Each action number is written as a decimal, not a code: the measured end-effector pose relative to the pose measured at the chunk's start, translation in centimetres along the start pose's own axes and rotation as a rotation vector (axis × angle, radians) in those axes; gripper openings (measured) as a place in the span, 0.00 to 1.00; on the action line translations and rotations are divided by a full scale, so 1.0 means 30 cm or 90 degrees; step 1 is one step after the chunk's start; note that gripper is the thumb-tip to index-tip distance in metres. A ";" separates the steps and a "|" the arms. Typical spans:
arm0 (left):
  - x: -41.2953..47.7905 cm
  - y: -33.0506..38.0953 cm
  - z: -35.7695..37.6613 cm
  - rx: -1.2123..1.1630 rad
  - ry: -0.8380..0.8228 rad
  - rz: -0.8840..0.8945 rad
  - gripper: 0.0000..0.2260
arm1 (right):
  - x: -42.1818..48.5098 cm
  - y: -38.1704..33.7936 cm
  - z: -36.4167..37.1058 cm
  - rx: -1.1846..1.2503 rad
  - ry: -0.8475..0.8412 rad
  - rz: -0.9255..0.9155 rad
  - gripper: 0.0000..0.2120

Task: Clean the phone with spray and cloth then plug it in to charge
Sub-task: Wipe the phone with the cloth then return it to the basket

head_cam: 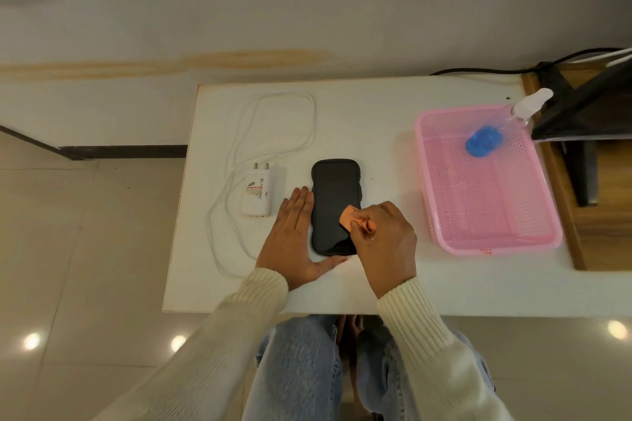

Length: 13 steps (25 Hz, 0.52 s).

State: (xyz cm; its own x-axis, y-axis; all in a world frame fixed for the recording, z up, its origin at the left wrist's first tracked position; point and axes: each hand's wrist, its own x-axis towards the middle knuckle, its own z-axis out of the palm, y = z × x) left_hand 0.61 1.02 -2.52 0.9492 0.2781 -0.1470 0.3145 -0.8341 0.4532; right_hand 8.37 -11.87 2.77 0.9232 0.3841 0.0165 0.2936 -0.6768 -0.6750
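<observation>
A black phone (333, 195) in a dark case lies screen up on the white table (359, 113). My left hand (294, 236) lies flat against the phone's left edge, fingers together, thumb under its near end. My right hand (386, 243) pinches a small orange cloth (354, 217) that touches the phone's lower right part. A white charger plug (257, 193) with its white cable (273, 113) looped behind it lies left of the phone. A clear spray bottle (502, 126) with blue liquid stands in the pink basket (543, 236).
The pink mesh basket sits at the table's right. Beyond it a dark monitor stand (581, 113) rests on a wooden surface, with black cables running behind. The table's near edge is just above my knees; tiled floor lies to the left.
</observation>
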 end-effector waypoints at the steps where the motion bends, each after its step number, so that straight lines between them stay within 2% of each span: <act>1: -0.001 -0.001 0.000 0.001 0.000 0.000 0.51 | -0.004 -0.004 0.006 -0.007 -0.012 -0.004 0.06; 9: -0.001 0.002 0.004 0.009 -0.006 -0.005 0.51 | -0.006 0.000 0.018 -0.018 -0.047 -0.005 0.04; 13: 0.001 -0.001 0.004 0.007 -0.005 -0.009 0.51 | -0.002 0.002 0.016 -0.014 -0.022 0.005 0.05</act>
State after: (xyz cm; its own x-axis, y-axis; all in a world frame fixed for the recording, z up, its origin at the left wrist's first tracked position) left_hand 0.63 1.01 -2.64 0.9444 0.2869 -0.1605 0.3286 -0.8348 0.4417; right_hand 8.20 -11.62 2.38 0.9162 0.4006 -0.0146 0.2924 -0.6928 -0.6592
